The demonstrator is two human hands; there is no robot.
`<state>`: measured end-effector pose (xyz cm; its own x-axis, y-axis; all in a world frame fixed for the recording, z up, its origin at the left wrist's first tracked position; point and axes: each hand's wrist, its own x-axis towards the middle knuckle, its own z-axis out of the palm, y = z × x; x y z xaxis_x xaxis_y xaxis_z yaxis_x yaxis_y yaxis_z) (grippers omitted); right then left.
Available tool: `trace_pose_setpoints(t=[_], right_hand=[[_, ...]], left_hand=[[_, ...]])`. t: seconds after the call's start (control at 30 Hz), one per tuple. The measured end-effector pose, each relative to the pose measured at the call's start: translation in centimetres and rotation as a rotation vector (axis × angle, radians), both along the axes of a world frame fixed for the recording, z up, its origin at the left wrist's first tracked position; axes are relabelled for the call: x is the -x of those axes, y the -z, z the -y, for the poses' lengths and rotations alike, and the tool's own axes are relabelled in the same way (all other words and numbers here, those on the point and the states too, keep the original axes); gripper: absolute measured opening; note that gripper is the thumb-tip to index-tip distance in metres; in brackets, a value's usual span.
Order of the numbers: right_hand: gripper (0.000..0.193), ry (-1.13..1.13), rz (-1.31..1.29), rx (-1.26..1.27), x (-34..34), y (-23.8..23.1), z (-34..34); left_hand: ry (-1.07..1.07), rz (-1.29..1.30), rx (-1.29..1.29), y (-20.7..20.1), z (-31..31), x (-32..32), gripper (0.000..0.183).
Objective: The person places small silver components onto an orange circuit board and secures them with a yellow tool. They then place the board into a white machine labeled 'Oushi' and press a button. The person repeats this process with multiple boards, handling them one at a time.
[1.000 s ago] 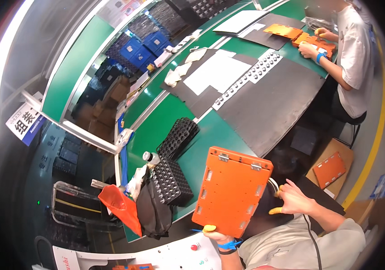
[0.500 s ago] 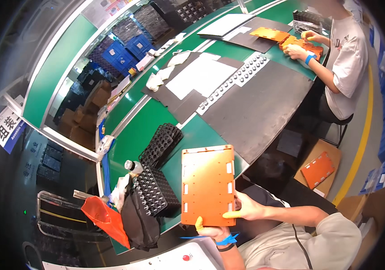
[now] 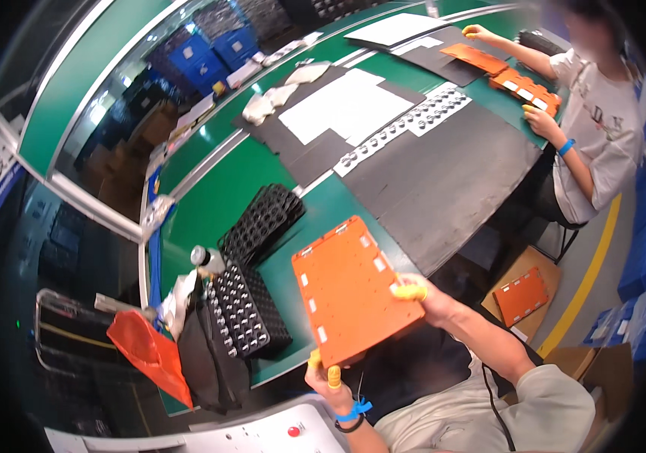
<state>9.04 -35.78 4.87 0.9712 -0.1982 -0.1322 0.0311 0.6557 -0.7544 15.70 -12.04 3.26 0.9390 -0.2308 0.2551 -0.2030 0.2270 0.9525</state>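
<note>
A flat orange panel [image 3: 353, 291] with small holes and white-looking slots along its long sides is held up, tilted, over the near end of the green table. My left hand [image 3: 332, 383], with yellow finger covers and a blue wrist strap, grips its lower left corner. My right hand [image 3: 432, 302] has closed on its right edge, the thumb in a yellow cover on top of the face. The fingers beneath the panel are hidden. Left of it stand black trays [image 3: 244, 309], the nearer filled with small shiny round parts.
A black sheet [image 3: 451, 181] lies on the table, beside a white strip of round parts [image 3: 402, 132]. A bottle [image 3: 206, 259], a red-orange bag [image 3: 146, 355] and a black bag [image 3: 213, 362] are at left. At far right a co-worker [image 3: 598, 128] handles orange panels. Another panel [image 3: 521, 294] rests on a carton.
The panel has turned from nearly upright to a slant, its top leaning left. My right hand has risen along its right edge. The co-worker's one hand has lifted away; the view has shifted slightly.
</note>
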Motion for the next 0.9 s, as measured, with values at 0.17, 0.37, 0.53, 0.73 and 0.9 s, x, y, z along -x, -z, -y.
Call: trace_pose_setpoints(t=[0.17,0.37,0.53,0.73,0.9], right_hand=[[0.032,0.071,-0.078,0.014,-0.3,-0.7,1.0],[0.045,0.123,-0.083,0.105,-1.3,0.3,1.2],[0.085,0.186,-0.126,0.463,-0.8,-3.5,-0.3],[0.084,0.322,-0.030,0.733,-2.9,-3.2,-2.1],[0.085,0.380,-0.192,1.012,-4.3,-2.8,-2.3]], left_hand=[[0.094,0.015,-0.097,-1.7,-0.1,-2.0,0.053],[-0.024,0.169,-0.376,-1.8,0.3,-3.0,0.055],[-0.126,0.214,-0.361,-1.1,0.3,-3.4,0.059],[-0.250,0.416,-0.609,-1.5,0.6,-4.2,0.064],[-0.239,0.517,-0.690,-0.3,0.8,-5.4,0.068]])
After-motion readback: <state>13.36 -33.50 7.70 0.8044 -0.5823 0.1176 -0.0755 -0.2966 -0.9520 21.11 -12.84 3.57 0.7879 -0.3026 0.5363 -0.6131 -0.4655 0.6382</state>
